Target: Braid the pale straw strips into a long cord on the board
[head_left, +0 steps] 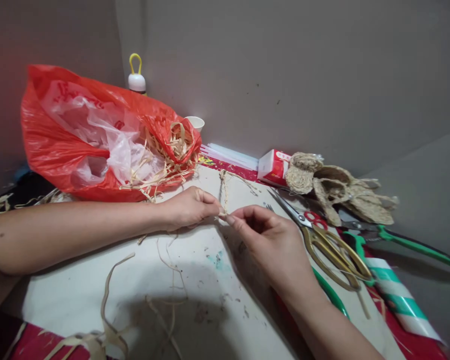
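Note:
My left hand (189, 207) lies on the white board (180, 280) with its fingers pinched on the near end of a thin braided straw cord (224, 190). My right hand (266, 237) meets it from the right, thumb and forefinger also pinched on the same cord end. The cord runs away from my hands toward the back edge of the board. Loose straw strips (172, 280) trail on the board below my left wrist.
A red plastic bag (78, 135) full of straw lies at the back left, with a bottle (137, 77) and paper cup (195, 121) behind it. Gold-handled scissors (322, 240), green-handled shears (408, 242), woven straw pieces (333, 187) and a red-white box (273, 166) lie at the right.

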A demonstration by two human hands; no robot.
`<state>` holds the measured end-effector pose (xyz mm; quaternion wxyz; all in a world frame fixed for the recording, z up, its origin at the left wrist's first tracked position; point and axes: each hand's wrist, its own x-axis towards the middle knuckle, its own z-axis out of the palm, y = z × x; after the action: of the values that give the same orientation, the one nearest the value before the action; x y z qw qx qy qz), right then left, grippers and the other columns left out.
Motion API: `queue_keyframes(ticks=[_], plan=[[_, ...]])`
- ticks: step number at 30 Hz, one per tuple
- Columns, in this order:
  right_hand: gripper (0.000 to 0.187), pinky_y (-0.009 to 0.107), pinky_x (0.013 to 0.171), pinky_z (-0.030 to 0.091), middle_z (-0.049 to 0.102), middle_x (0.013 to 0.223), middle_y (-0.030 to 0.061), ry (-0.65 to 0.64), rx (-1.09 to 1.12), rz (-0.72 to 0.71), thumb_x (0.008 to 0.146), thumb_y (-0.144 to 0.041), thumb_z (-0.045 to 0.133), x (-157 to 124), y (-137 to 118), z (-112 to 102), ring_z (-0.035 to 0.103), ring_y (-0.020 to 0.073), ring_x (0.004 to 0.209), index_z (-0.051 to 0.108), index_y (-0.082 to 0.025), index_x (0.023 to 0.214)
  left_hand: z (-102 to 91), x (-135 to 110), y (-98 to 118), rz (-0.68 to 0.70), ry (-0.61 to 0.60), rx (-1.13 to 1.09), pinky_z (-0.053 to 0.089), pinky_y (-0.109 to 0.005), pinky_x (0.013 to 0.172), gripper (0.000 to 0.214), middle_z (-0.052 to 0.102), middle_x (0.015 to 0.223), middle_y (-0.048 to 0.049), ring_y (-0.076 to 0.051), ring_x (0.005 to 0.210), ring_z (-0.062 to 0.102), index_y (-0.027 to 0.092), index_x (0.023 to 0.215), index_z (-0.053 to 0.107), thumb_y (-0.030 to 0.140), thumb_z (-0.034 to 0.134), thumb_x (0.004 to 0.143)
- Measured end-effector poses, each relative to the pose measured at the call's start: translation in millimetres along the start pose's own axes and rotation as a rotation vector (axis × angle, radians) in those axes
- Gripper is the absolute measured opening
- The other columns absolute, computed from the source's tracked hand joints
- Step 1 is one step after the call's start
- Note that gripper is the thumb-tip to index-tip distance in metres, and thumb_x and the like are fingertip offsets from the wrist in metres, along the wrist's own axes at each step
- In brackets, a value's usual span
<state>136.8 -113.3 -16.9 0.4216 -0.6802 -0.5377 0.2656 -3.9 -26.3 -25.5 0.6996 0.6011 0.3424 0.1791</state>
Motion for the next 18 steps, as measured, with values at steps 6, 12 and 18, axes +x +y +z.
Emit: queue_keyframes(ticks=[6,12,18], plan=[[0.02,0.023,0.049,0.032,0.055,0.059,-0.0026,0.064,0.039,0.048,0.074,-0.035,0.066,2.5,5.8,0.8,0.042,0.0112,0.052,0.063,-0.016,0.071,1.5,0.3,-2.0,0.036,0.019,-0.023,0.012,-0.02,0.033,0.017,0.032,0.037,0.0095,-0.004,0.032,0.022,0.015,0.065,0.058,0.026,0.057,0.078],[0.016,0.024,0.049,0.032,0.05,0.056,-0.003,0.101,-0.03,-0.01,0.076,-0.03,0.061,2.2,3.2,6.7,0.041,0.0118,0.052,0.059,-0.017,0.066,2.9,-1.1,-2.5,0.046,0.019,-0.007,0.012,-0.021,0.035,0.021,0.033,0.039,0.0093,-0.003,0.033,0.022,0.014,0.064,0.057,0.027,0.056,0.08],[0.017,0.024,0.049,0.033,0.05,0.057,-0.0026,0.071,-0.045,-0.015,0.076,-0.029,0.061,1.4,-0.3,5.4,0.04,0.0115,0.051,0.058,-0.017,0.064,3.3,-0.9,-3.1,0.063,-0.01,-0.009,0.012,-0.021,0.036,0.026,0.032,0.039,0.0092,-0.003,0.034,0.023,0.015,0.058,0.051,0.026,0.056,0.08]])
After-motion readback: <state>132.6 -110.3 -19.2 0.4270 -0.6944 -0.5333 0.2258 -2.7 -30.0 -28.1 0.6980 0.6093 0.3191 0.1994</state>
